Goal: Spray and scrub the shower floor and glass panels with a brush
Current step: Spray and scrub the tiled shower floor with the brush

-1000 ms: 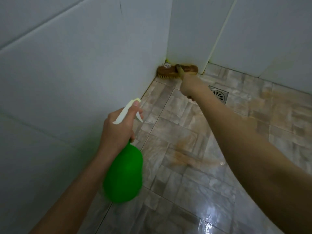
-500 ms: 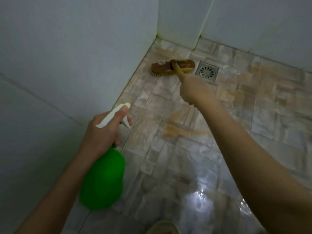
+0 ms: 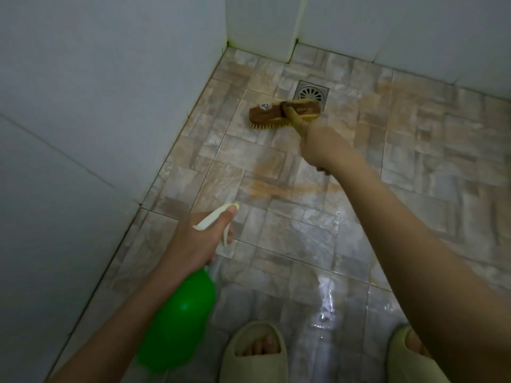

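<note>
Near left: left hand (image 3: 193,239) wrapped round the neck of the green spray bottle (image 3: 179,322). The bottle is opaque, so its fill cannot be read. Shower floor (image 3: 414,161) wet nearby, brown streaks mid. Right hand (image 3: 323,150) clenched on the brush (image 3: 276,114) handle. Brush pulled back from the far corner, bristles now just beside the drain (image 3: 312,92). Floor scrub under way.

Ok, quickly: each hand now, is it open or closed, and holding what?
Left hand: closed, holding the green spray bottle by its neck.
Right hand: closed, holding the brush by its handle.
</note>
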Motion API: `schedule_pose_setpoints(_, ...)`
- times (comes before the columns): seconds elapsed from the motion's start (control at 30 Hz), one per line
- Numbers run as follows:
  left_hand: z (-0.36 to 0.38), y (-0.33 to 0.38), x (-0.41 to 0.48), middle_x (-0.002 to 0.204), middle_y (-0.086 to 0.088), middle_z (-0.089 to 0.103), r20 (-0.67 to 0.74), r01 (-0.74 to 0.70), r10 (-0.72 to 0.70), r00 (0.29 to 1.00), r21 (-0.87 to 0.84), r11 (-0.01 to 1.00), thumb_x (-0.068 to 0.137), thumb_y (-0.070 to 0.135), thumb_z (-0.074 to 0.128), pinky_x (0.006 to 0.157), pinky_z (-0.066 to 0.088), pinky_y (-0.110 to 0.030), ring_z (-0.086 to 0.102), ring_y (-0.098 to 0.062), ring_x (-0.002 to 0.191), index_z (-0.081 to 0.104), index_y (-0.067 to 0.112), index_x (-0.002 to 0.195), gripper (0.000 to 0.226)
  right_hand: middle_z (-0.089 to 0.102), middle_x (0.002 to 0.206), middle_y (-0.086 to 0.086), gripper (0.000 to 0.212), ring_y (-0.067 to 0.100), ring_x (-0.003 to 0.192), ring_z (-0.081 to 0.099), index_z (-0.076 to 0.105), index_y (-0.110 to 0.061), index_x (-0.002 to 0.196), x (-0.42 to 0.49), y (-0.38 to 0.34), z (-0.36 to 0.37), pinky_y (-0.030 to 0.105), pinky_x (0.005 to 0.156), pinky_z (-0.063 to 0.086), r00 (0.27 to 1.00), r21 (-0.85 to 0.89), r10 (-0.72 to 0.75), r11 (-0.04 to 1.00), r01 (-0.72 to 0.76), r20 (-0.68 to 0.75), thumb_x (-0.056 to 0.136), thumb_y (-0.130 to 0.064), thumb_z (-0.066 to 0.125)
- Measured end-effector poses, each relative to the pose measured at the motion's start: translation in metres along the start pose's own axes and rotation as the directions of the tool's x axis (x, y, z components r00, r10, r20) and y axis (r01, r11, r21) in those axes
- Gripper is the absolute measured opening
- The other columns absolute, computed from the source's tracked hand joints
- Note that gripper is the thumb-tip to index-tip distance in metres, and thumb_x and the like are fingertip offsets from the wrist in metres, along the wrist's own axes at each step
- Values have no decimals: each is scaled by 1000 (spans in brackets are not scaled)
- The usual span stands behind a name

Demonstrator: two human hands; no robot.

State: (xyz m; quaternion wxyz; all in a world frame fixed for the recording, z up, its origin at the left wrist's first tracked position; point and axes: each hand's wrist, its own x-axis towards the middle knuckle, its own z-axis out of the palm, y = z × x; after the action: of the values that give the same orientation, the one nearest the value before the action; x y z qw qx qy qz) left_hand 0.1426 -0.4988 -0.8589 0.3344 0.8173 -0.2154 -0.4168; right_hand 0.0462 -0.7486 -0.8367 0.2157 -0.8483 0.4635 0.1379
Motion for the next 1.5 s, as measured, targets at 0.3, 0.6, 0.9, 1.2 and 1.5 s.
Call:
schedule_pose_setpoints(0.3, -9, 12, 8, 57, -19, 64, 2, -29, 29, 1000, -5, 1000, 93, 63, 51, 41, 41, -17, 50, -13, 36, 78, 22, 79, 52, 52, 93, 11, 87, 21, 59, 52, -11, -43, 150, -51, 1, 29, 37, 53, 48, 998, 18, 52, 998, -53, 26, 90, 2, 34)
schedule_pose_setpoints(0.6, -15, 7, 10, 89, -21, 75, -61, -94, 87, 994, -128, 987, 66, 85, 48, 54, 48, -38, 51, -24, 39, 76, 40, 81, 55, 54, 103, 16, 83, 19, 57, 50, -6, -44, 151, -70, -1, 14, 35, 54, 48, 996, 56, 24, 998, -29, 83, 92, 0, 33)
schedule_pose_setpoints(0.9, -18, 7, 5, 88, 1, 78, -89, -84, 69, 994, -182, 980, 88, 64, 56, 51, 46, -32, 50, -22, 43, 74, 40, 76, 33, 47, 67, 4, 87, 18, 49, 45, -18, -42, 148, -92, -13, 53, 29, 41, 31, 1000, -8, 22, 1000, -22, 16, 95, 0, 37)
schedule_pose_setpoints(1.2, -20, 9, 3, 88, 0, 78, -85, -96, 81, 993, -200, 975, 96, 53, 56, 48, 43, -27, 48, -22, 42, 71, 35, 79, 29, 39, 58, 1, 87, 14, 46, 39, -20, -30, 150, -139, -30, 77, 28, 41, 26, 998, -36, 55, 998, -57, -37, 94, 1, 38)
schedule_pose_setpoints(1.5, -17, 17, 1, 90, -9, 78, -85, -112, 97, 992, -193, 975, 86, 66, 56, 53, 45, -31, 51, -25, 45, 74, 41, 69, 35, 40, 63, -1, 86, 12, 47, 39, -25, -30, 148, -197, -26, 70, 26, 40, 26, 996, -62, 21, 998, -16, 84, 95, -2, 37)
